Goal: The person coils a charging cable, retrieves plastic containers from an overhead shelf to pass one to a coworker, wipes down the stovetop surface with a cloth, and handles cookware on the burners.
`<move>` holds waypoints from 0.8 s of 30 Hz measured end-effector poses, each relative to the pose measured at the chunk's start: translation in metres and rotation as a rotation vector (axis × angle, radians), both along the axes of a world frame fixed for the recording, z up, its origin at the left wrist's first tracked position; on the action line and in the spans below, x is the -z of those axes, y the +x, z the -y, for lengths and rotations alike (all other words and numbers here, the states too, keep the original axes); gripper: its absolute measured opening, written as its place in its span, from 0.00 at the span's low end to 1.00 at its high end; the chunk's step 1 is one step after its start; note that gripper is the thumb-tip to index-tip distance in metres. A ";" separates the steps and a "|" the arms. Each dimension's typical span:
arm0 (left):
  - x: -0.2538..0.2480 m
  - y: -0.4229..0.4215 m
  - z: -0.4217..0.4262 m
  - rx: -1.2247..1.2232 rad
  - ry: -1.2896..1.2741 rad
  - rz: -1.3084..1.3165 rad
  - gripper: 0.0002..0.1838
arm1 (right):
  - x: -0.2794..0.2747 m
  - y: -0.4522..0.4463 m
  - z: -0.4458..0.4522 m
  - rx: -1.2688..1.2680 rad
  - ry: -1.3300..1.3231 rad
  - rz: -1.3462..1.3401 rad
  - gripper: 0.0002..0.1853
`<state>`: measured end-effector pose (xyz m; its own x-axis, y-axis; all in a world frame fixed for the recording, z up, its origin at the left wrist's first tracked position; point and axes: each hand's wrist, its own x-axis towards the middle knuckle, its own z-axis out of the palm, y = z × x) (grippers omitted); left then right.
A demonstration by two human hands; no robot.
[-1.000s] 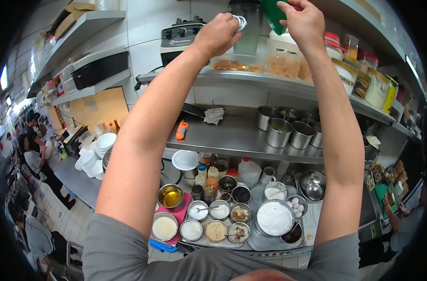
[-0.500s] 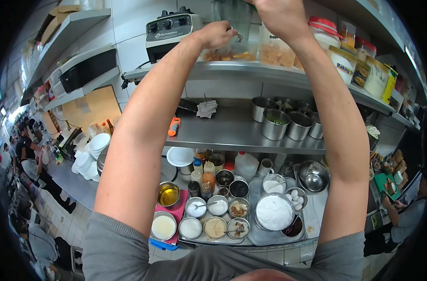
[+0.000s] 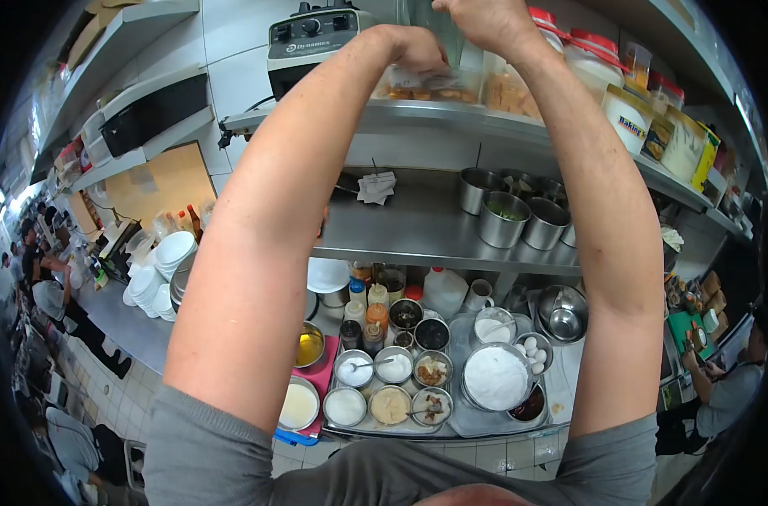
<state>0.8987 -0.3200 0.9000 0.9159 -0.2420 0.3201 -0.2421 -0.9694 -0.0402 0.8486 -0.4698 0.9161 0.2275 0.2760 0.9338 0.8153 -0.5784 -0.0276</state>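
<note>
My left hand (image 3: 419, 51) is over a clear plastic container of orange-brown pieces (image 3: 460, 88) on the upper shelf. Its fingers bend downward, close together, at the container's top; what they grip is hidden. My right hand (image 3: 489, 21) is higher and to the right, cut off by the top edge of the view. It looks closed, with the thumb pointing left, and I cannot make out what it holds. A tall clear vessel (image 3: 411, 13) stands behind the hands. Right of the container is a larger tub of orange-brown pieces (image 3: 510, 88), partly behind my right wrist.
A Dynamex blender base (image 3: 316, 38) stands left on the shelf (image 3: 359, 116); a Baking-labelled tub (image 3: 627, 118) is at right. Steel pots (image 3: 504, 221) sit on the lower shelf. Below are bowls of powders, a large white-filled bowl (image 3: 495, 379) and eggs (image 3: 531, 354). Other people work on both sides.
My left hand has moved right and its fingers have dipped down at the container. My right hand has shifted slightly left and up. The view has shifted a little.
</note>
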 end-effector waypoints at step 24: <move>0.067 -0.034 -0.107 0.133 -0.558 0.539 0.22 | 0.021 0.058 -0.096 0.044 -0.552 -0.092 0.10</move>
